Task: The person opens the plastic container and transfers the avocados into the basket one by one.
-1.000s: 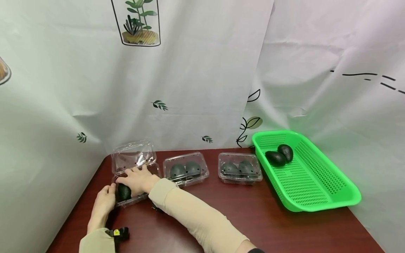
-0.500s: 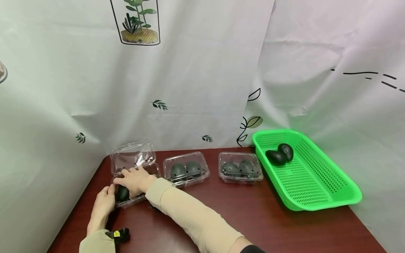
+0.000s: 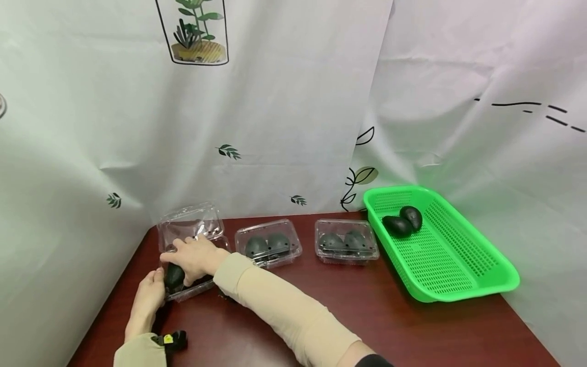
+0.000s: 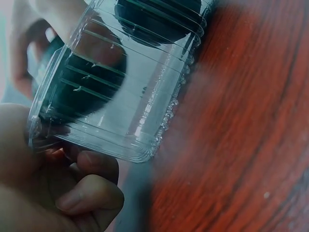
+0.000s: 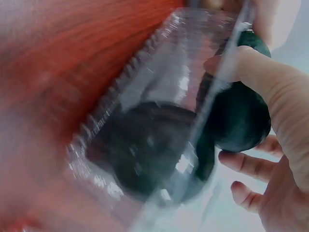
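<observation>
Two hands meet at the open clamshell (image 3: 192, 265) in the lower left of the head view: left hand (image 3: 149, 295) grips its near edge, right hand (image 3: 194, 257) clasps an avocado (image 3: 175, 276), now lifted slightly higher than a second ago, partly out of the tray. Two closed packs and a green basket (image 3: 458, 275) sit rightward.

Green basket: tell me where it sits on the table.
In the head view the green basket sits at the table's right end, just right of the nearest closed clear box, with two dark avocados at its far end.
</observation>
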{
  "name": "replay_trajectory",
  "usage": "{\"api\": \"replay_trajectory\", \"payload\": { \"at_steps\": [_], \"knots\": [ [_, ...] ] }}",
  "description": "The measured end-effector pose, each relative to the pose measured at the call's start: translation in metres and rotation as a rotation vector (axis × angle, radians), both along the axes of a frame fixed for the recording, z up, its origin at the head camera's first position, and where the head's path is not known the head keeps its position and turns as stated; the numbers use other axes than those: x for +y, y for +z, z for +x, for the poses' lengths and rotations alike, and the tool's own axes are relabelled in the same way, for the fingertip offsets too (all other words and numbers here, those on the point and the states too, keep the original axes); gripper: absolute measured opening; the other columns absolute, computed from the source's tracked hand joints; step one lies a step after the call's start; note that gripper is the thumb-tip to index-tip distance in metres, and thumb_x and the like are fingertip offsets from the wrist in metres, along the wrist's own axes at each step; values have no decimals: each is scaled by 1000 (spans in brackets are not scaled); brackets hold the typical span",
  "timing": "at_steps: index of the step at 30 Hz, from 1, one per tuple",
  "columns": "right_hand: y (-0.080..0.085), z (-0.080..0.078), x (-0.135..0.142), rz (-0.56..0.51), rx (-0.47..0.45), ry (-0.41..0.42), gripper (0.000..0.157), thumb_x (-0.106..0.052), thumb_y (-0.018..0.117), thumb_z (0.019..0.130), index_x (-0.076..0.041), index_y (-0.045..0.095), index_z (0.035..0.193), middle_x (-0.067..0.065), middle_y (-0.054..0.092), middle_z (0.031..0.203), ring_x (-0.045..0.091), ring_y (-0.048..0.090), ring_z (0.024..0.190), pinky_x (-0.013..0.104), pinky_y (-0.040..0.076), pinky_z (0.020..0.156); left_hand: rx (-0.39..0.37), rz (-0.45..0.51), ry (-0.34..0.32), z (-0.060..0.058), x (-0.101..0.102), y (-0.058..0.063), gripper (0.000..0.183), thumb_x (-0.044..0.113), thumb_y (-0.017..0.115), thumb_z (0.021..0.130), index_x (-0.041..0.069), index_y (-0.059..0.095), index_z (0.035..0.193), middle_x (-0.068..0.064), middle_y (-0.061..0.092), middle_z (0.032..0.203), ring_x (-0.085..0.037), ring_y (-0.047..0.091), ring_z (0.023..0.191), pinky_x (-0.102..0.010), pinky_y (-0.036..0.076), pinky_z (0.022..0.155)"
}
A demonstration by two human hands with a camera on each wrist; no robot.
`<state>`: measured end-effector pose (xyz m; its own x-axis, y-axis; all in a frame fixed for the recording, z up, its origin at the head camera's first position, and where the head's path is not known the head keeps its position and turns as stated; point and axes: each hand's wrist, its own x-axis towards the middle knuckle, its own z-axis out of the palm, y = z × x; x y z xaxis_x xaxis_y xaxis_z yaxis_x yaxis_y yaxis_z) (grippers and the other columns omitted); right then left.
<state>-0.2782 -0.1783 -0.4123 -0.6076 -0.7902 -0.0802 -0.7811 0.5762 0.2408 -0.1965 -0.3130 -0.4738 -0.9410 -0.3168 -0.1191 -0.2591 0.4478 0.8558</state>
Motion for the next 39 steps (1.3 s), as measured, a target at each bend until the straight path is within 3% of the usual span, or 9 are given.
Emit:
{"api": "replay_trajectory", "payload": {
  "at_steps": [5,11,20,24,31,39],
  "knots": [
    [20,-4,17,13,8,-10,86,-63,75,74,-51,28,145,-10,35,141,11,43,124,39,34,101,-3,18,-15,0,1,0,49,43,20,106,0,41,92,-5,39,61,-20,42,52,-34,38,51],
    [44,-6,42,49,50,12,86,-64,71,78,-49,24,148,-8,32,145,13,40,129,42,32,103,-2,20,11,1,-3,2,49,43,22,106,2,39,86,-4,37,60,-20,41,51,-33,38,50],
    [60,-17,103,-15,154,43,84,-59,78,72,-39,37,143,-1,41,133,18,45,115,37,36,86,13,45,37,1,-3,2,47,40,26,106,2,40,82,-4,37,62,-18,40,52,-32,38,51],
    [58,-29,134,-62,140,14,83,-55,82,70,-37,40,139,2,42,125,20,45,110,38,34,84,3,51,32,2,-2,1,47,40,25,106,2,41,83,-4,38,66,-18,42,57,-31,40,54],
    [64,-44,197,-83,106,-64,80,-50,81,73,-31,42,140,7,43,127,25,46,109,44,35,86,-5,45,32,1,-2,3,47,40,26,106,2,41,83,-4,38,67,-18,42,59,-31,41,55],
    [73,-63,276,-119,94,-202,81,-45,85,66,-27,45,134,8,46,122,26,50,105,43,37,85,-32,38,20,0,-2,4,49,42,24,106,1,42,87,-4,40,73,-18,43,63,-31,42,57]
  ]
}}
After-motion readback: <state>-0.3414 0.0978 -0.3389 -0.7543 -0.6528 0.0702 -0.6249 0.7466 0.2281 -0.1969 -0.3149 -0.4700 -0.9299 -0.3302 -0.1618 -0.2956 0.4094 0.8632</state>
